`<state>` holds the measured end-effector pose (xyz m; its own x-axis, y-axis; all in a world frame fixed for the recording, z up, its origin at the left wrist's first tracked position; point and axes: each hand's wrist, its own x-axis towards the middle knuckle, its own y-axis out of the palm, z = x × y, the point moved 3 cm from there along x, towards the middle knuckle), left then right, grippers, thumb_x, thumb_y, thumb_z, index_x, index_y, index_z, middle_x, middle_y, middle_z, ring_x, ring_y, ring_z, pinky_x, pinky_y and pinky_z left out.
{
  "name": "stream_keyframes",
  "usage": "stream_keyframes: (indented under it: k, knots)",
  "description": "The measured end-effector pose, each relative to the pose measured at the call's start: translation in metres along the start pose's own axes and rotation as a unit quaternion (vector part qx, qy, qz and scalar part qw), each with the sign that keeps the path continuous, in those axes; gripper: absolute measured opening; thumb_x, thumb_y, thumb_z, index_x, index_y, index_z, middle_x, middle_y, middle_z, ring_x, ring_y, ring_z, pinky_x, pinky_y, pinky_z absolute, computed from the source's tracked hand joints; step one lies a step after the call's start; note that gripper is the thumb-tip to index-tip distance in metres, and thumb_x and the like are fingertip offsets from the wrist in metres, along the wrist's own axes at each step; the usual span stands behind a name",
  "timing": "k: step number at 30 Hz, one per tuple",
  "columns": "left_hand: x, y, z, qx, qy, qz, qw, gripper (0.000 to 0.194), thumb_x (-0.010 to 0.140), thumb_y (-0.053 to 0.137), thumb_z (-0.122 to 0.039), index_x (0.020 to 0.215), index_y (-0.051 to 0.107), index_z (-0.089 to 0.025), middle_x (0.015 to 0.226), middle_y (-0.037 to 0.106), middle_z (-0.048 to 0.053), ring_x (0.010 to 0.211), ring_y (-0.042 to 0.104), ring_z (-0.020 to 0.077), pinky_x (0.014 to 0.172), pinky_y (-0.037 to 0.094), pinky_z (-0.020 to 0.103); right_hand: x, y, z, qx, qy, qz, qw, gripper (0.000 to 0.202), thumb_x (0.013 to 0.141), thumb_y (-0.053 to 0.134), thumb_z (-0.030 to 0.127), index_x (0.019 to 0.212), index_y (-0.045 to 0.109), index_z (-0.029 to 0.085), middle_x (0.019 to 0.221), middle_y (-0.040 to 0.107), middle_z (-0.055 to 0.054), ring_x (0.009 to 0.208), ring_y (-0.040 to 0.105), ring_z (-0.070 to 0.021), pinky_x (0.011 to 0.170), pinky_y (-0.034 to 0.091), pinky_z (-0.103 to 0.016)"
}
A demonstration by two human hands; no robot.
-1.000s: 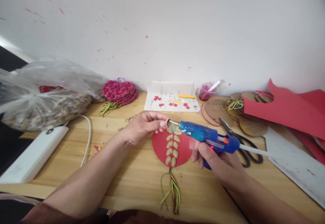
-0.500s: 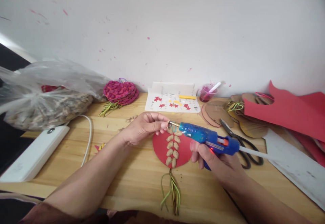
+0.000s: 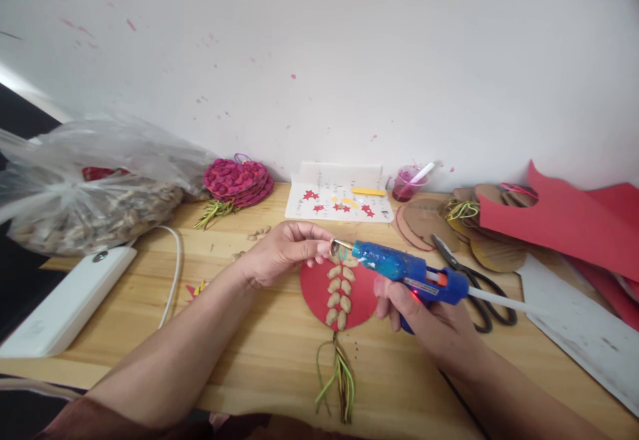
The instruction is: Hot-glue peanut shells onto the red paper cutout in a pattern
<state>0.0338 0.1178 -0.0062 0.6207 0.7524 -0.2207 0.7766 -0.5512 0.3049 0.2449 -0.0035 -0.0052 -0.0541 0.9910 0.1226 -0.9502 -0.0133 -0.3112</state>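
Note:
My left hand (image 3: 294, 250) pinches a small peanut (image 3: 334, 248) between thumb and fingers, partly hidden by the fingertips. Wrapped around the handle of a blue hot glue gun (image 3: 394, 263) is my right hand (image 3: 424, 317). The gun's metal nozzle points left and meets the peanut; a white glue stick (image 3: 499, 299) juts from its rear and a red light glows on it. Beneath both hands lies a red paper disc (image 3: 317, 300) with two columns of peanuts (image 3: 333, 300) down its middle. A green and brown tassel (image 3: 343, 380) hangs from its near edge.
A plastic bag of peanuts (image 3: 100, 217) and a white power bank (image 3: 64, 303) are at left. Pink discs (image 3: 237, 184), a paper sheet with stars (image 3: 327, 190) and a paint cup (image 3: 407, 187) stand along the wall. Scissors (image 3: 466, 273) and red paper (image 3: 574, 220) are right.
Almost nothing differs. Both hands keep the peanut and the glue gun's nozzle together in the same spot above the red disc.

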Motion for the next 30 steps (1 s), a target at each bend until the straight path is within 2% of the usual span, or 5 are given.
stream_keyframes:
  k: [14, 30]
  knots:
    - [-0.0014, 0.0008, -0.0016, -0.022, -0.006, -0.005, 1.0, 0.037, 0.06, 0.095, -0.035, 0.084, 0.078, -0.013, 0.068, 0.071, 0.002, 0.057, 0.059, 0.0071, 0.059, 0.047, 0.019, -0.0027, 0.0007, -0.0051, 0.015, 0.022, -0.01, 1.0, 0.036, 0.097, 0.055, 0.048, 0.079, 0.066, 0.02, 0.068, 0.069, -0.004, 0.053, 0.059, -0.0137, 0.049, 0.048, -0.026]
    - [-0.0011, -0.0008, -0.0015, -0.029, -0.005, -0.001, 1.0, 0.035, 0.06, 0.095, -0.034, 0.084, 0.078, -0.013, 0.067, 0.071, 0.001, 0.057, 0.06, 0.0068, 0.058, 0.048, 0.018, -0.0012, -0.0006, -0.0041, 0.012, 0.011, -0.008, 1.0, 0.036, 0.098, 0.055, 0.047, 0.079, 0.067, 0.02, 0.068, 0.069, -0.004, 0.053, 0.06, -0.0133, 0.049, 0.049, -0.026]
